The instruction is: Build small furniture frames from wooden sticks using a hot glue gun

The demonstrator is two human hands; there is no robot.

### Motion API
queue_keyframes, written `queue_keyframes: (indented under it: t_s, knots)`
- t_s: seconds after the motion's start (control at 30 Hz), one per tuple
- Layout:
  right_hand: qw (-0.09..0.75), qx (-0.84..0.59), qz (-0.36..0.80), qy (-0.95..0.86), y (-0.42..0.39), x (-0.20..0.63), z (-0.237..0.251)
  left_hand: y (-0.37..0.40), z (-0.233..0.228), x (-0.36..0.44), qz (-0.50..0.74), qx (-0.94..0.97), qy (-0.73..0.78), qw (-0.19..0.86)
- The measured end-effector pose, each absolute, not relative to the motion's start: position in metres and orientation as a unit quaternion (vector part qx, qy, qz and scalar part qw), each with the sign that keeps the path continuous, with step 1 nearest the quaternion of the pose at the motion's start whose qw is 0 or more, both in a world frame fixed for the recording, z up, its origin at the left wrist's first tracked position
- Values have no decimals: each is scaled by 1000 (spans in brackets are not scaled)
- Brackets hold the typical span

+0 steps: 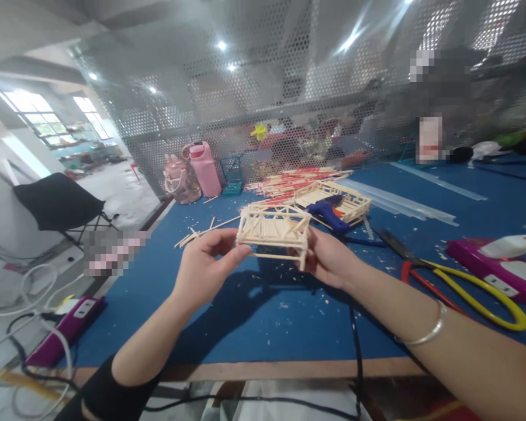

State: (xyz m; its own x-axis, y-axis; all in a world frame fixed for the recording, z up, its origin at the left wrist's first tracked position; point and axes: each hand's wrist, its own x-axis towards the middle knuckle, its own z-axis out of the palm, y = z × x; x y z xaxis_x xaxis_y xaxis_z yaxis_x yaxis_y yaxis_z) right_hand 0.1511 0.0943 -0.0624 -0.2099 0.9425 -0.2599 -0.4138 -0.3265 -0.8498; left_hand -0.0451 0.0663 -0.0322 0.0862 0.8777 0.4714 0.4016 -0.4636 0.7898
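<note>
Between my two hands is a small model piece of furniture made of wooden sticks [274,229], held up above the blue tabletop. My left hand [208,257] grips its left end, the thumb lying along the front lower edge. At the right end my right hand [326,254] is closed round a corner post, with some fingers hidden behind the model. Just beyond it, a blue glue gun [328,213] rests on a second stick frame [358,207]. A heap of red-tipped wooden sticks [284,182] lies behind.
Scissors with red and yellow handles [477,286] lie at right, near a purple power strip [504,272]. Clear glue sticks [403,202] lie farther back. A pink bottle [206,169] stands by the perforated metal screen [254,99]. A black cable [357,345] hangs over the front edge.
</note>
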Motion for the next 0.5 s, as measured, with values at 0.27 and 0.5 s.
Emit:
queue_keyframes:
  t_s: [0.27,0.5]
  knots:
    - [450,-446,700,-329,88,150,-57,57,-31,-40,513,704,446,207]
    - [474,-416,700,-335,91,152,-61,57,-32,-43,501,720,445,181]
